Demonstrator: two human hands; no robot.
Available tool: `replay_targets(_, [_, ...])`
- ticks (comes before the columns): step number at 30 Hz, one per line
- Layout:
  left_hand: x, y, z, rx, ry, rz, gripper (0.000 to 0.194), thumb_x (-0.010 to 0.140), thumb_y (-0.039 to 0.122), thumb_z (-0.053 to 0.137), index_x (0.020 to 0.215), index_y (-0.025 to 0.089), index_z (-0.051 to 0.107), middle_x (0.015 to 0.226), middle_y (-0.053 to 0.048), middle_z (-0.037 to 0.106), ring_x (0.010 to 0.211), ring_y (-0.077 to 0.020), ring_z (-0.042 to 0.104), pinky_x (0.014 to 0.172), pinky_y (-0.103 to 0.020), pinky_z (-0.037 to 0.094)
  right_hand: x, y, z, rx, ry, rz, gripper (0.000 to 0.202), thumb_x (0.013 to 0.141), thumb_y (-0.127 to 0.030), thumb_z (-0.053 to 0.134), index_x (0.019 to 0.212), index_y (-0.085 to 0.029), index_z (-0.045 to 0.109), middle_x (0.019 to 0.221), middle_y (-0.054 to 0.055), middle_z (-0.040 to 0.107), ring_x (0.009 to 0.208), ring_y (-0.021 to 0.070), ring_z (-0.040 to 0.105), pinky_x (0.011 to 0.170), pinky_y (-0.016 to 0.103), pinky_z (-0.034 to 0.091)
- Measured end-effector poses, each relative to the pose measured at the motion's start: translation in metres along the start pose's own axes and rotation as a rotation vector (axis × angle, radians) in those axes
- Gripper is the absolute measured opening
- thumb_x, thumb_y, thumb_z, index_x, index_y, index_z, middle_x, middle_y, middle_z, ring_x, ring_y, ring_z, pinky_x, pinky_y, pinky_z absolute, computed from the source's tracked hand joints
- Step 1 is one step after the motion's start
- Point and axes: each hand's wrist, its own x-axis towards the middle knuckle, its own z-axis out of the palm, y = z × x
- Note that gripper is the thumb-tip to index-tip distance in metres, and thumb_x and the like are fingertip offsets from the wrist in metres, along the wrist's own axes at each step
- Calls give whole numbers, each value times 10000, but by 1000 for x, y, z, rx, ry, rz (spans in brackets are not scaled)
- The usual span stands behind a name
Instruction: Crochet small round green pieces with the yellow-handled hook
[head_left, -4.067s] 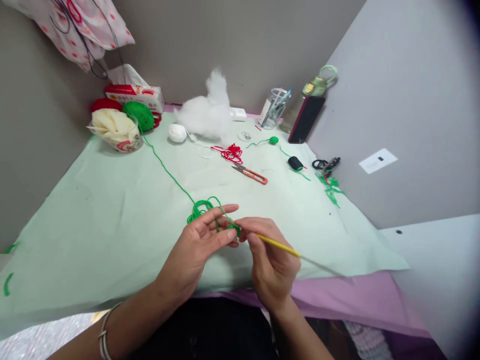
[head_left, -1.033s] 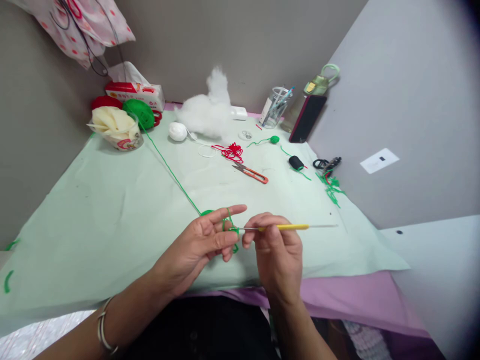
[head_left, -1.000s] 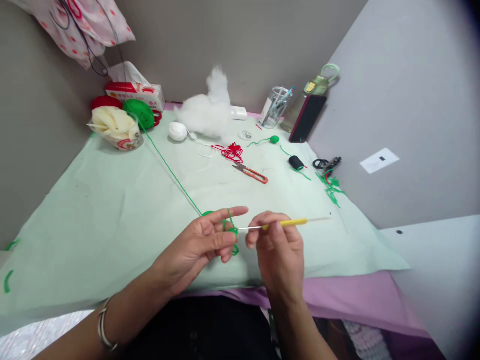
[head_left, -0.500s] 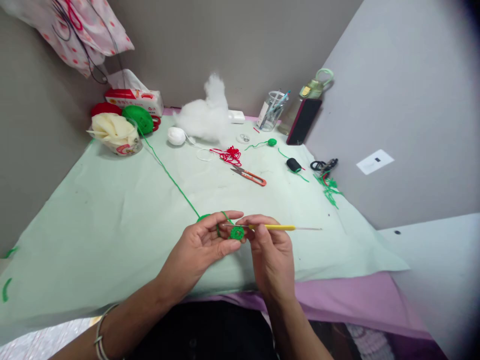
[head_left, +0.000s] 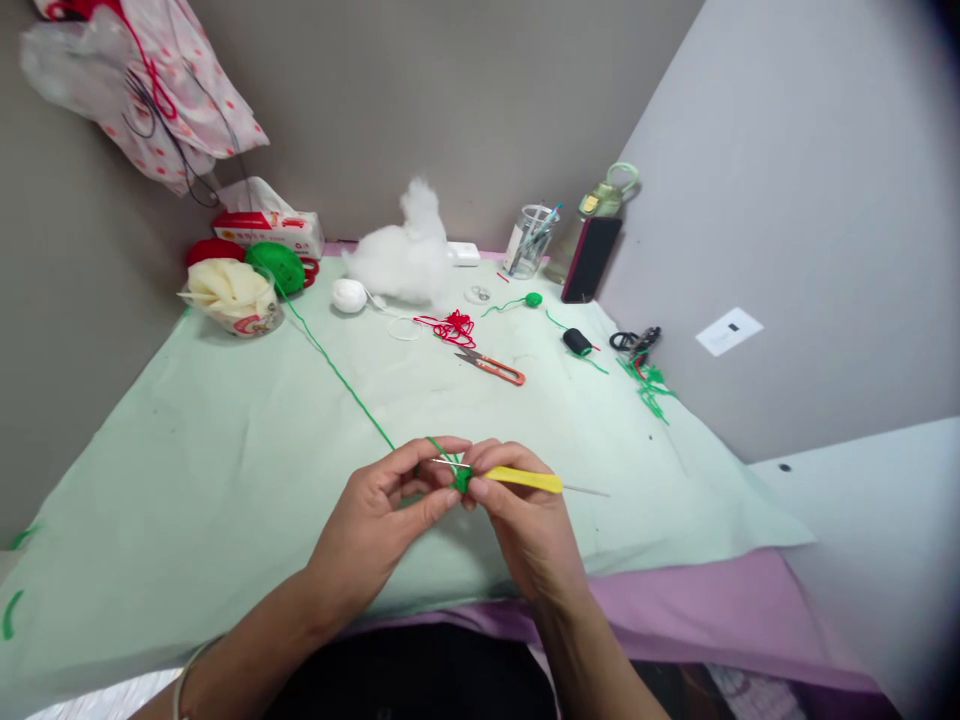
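Left fingers (head_left: 429, 510) pinch green piece (head_left: 463, 481); right fingers (head_left: 491, 496) clamp yellow hook (head_left: 527, 479); cloth edge (head_left: 427, 598) near, snips (head_left: 499, 370) well ahead.

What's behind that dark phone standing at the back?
A bottle with a greenish top: its top and left side show past the phone. The phone covers the rest, hiding anything else there.

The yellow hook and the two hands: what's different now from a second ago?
The right hand and the yellow hook moved leftward, closer to the left hand. The hook's tip now shows past the green piece, and the hands are nearly together there. Nothing was let go. The scissors and red yarn lie as before.
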Motion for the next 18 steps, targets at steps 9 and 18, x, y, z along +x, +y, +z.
replay_targets(9, [4,4,-7,-32,-61,-34,356,878,314,815,1224,251,758,942,-13,748,946,-193,718,939,-316,559,2,-2,2,-19,26,5,167,748,-284,887,802,-227,739,777,-15,709,666,138,646,641,278,556])
replay_targets(18, [6,12,0,373,129,204,340,860,200,709,1198,229,734,912,-7,690,872,-179,683,884,-309,557,5,2,5,-25,55,27,187,726,-259,888,759,-209,711,751,-22,684,651,119,602,631,254,499])
